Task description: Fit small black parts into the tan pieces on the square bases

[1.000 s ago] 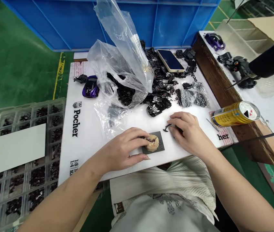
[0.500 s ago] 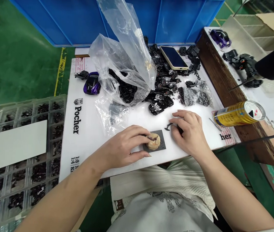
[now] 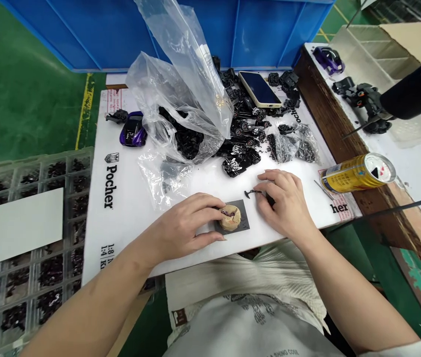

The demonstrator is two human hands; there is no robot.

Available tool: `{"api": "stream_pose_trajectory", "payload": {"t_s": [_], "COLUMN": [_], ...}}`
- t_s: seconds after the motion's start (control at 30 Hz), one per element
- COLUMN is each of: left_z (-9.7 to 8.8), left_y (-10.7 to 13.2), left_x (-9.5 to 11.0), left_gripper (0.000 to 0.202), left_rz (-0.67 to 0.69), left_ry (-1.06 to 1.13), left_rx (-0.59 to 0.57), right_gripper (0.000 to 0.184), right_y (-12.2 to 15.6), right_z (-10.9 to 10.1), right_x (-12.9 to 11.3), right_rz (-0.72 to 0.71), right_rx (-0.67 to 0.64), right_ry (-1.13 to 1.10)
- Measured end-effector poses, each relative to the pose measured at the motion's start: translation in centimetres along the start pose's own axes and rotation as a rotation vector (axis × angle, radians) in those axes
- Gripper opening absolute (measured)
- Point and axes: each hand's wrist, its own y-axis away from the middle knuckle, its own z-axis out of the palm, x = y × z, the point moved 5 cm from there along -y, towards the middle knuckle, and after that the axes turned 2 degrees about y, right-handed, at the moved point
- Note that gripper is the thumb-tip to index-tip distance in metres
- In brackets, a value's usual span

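Note:
My left hand (image 3: 186,225) rests on the white board (image 3: 128,208), its fingers curled against a tan round block (image 3: 230,218) that sits on a small dark pad (image 3: 243,221). A small dark part lies on top of the block. My right hand (image 3: 282,201) is just right of the pad, fingers pinched on a thin black part (image 3: 252,193) that sticks out to the left.
A clear plastic bag (image 3: 184,94) of black parts stands behind the hands, beside a pile of loose black parts (image 3: 245,134) and a phone (image 3: 259,89). A purple toy car (image 3: 132,134) lies far left, a yellow can (image 3: 359,173) on its side right, compartment trays (image 3: 28,277) left.
Both hands stay almost in place. The right hand's thin black part now points a little further left; the view has shifted slightly.

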Motion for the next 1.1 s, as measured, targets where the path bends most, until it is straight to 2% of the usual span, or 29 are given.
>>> {"api": "stream_pose_trajectory", "payload": {"t_s": [1.1], "left_z": [0.03], "left_y": [0.01], "left_x": [-0.07], "left_gripper": [0.015], "left_rz": [-0.013], "left_ry": [0.006], "left_rx": [-0.004], "right_gripper": [0.008], "right_y": [0.06], "right_z": [0.01], "right_x": [0.01], "right_rz": [-0.001], "right_rx": [-0.003], "right_ry": [-0.014]}}
